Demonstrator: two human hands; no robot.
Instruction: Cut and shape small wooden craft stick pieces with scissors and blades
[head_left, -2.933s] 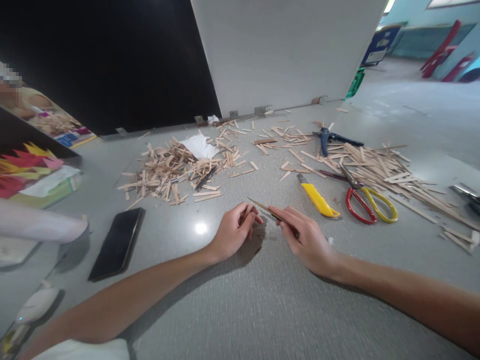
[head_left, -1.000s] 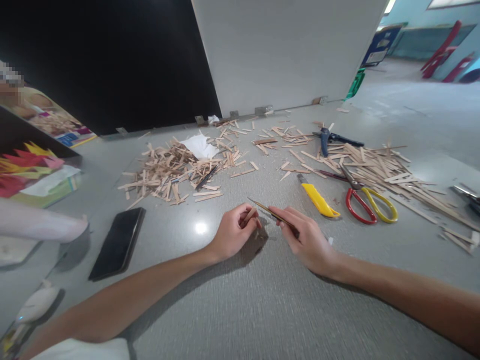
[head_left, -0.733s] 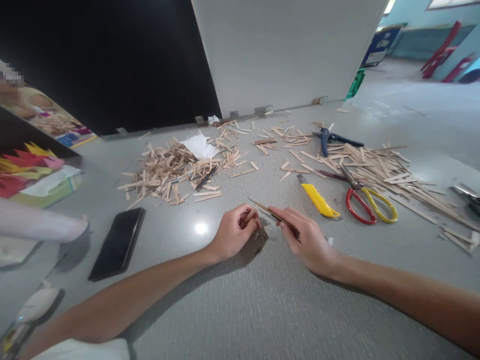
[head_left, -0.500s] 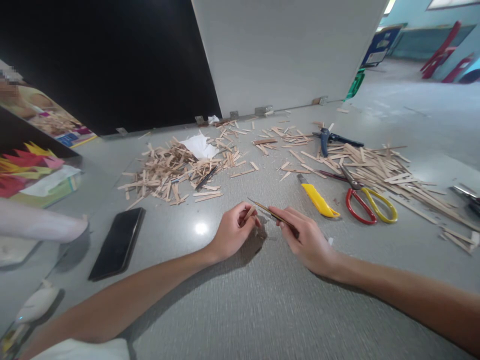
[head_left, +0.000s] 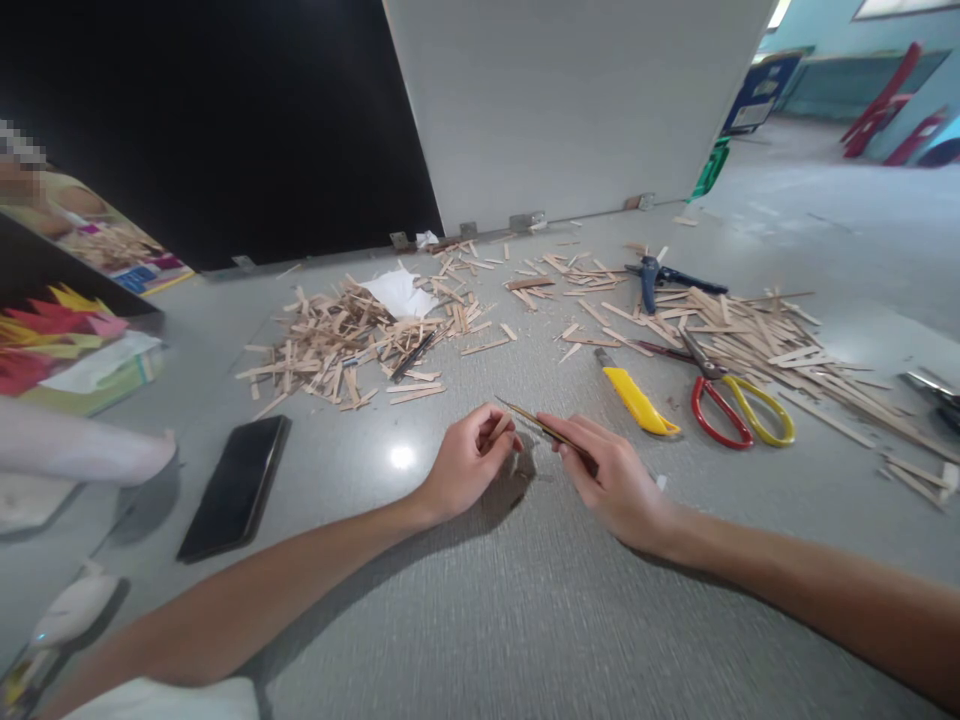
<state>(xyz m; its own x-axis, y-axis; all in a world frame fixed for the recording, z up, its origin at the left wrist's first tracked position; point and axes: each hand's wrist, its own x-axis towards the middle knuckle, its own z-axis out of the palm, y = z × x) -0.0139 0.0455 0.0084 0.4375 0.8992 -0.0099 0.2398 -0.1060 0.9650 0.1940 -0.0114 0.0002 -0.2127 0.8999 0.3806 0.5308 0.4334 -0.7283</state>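
wood strip [head_left: 499,427] pinched in our left hand [head_left: 466,462], pointed tool [head_left: 528,413] gripped in our right hand [head_left: 613,478]: we're likely tooling the strip, next needing steady aim.

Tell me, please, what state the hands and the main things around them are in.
Left hand: closed on a wooden stick.
Right hand: closed on a thin tool.
Phone: lying flat, screen dark.
Scissors: lying flat, handles apart.
Yellow cutter: lying flat, blade unclear.
Wood pieces: loose, in scattered heaps.
White paper: rumpled, on the wood pieces.
White gadget: blue light on.
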